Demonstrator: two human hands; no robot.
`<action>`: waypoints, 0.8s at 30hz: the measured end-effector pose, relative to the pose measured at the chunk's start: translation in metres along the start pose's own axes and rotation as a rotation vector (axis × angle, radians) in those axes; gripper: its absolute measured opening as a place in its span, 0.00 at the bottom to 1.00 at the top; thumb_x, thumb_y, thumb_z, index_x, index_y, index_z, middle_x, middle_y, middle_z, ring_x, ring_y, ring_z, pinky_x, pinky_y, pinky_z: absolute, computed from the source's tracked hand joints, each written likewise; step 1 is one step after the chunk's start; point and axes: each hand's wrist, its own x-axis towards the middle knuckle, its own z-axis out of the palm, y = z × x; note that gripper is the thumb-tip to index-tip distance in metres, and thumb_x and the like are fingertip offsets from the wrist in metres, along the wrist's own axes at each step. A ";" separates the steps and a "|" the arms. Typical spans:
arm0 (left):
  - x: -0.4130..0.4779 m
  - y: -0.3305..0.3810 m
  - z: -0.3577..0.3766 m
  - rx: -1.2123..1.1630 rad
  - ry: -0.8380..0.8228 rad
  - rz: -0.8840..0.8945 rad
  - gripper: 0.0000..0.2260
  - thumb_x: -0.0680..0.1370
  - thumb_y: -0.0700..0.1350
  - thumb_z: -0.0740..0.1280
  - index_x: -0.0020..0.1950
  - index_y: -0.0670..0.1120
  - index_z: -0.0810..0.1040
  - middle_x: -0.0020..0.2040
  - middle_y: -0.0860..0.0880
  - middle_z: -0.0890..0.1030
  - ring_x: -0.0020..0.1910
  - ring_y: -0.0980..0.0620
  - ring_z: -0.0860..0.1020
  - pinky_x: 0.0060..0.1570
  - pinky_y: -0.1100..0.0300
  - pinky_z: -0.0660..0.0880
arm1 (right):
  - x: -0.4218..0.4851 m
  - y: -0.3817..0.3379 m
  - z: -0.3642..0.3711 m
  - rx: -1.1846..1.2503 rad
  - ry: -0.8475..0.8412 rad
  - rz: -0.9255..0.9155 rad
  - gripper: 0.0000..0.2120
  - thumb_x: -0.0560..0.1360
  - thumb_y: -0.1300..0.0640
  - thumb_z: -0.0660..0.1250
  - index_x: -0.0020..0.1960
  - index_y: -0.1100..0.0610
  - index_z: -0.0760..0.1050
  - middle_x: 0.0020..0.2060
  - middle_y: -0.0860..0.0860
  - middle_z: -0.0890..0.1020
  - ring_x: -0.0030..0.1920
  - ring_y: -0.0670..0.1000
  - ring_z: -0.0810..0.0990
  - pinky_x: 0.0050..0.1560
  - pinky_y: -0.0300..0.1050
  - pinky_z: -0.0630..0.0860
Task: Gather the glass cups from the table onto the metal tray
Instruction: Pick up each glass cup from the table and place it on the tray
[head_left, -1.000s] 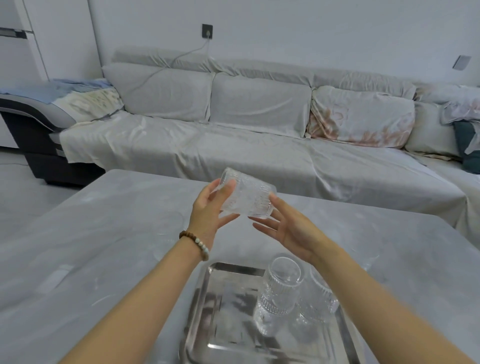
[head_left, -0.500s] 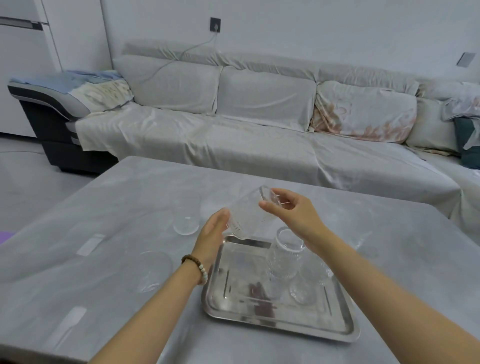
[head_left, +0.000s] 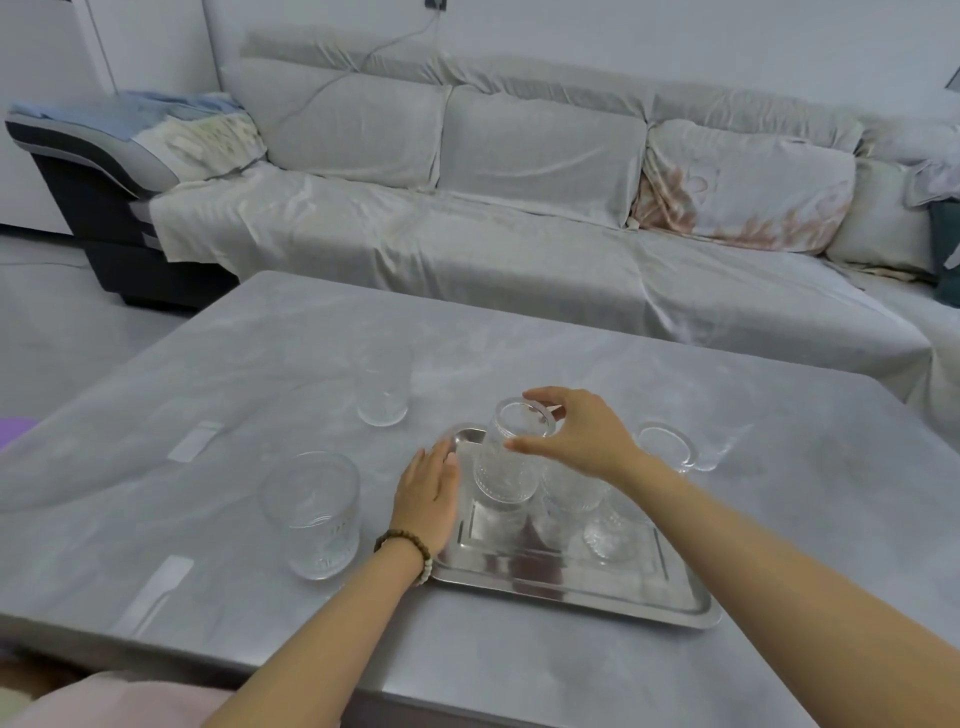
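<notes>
While it stood at the metal tray's (head_left: 571, 595) far-left corner:
Held cup (head_left: 506, 462): ribbed glass, rim pinched by right hand (head_left: 582, 436)
Left hand (head_left: 427, 493): flat, fingers loose, gripping nothing, beside tray edge
Table (head_left: 260, 364): three more glass cups off the tray

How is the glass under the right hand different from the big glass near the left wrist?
The gripped cup sits on the metal tray, while the wide cup stands on the bare table. The right hand pinches the gripped cup's rim; no hand touches the wide cup. The gripped cup looks narrower, and it leans slightly while the wide cup stands upright. Both are clear, textured and empty.
</notes>
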 end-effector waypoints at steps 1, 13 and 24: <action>0.001 -0.002 0.000 0.009 0.003 0.002 0.24 0.79 0.56 0.45 0.73 0.53 0.62 0.74 0.51 0.65 0.75 0.50 0.57 0.73 0.48 0.55 | 0.000 0.001 0.002 -0.016 -0.001 0.006 0.35 0.59 0.35 0.74 0.64 0.47 0.75 0.59 0.44 0.81 0.56 0.47 0.79 0.58 0.51 0.76; 0.000 -0.001 0.000 0.071 0.002 0.012 0.21 0.81 0.52 0.46 0.73 0.52 0.61 0.75 0.52 0.62 0.75 0.52 0.56 0.74 0.50 0.54 | 0.000 -0.002 0.008 0.024 -0.002 0.021 0.33 0.64 0.41 0.76 0.66 0.48 0.73 0.62 0.44 0.79 0.59 0.46 0.77 0.40 0.27 0.63; -0.013 0.049 -0.034 0.078 -0.043 0.161 0.18 0.80 0.53 0.52 0.67 0.52 0.68 0.68 0.53 0.71 0.69 0.54 0.67 0.67 0.60 0.62 | -0.002 -0.010 0.006 0.332 0.009 -0.002 0.27 0.69 0.45 0.73 0.65 0.50 0.72 0.65 0.46 0.75 0.65 0.47 0.72 0.59 0.42 0.68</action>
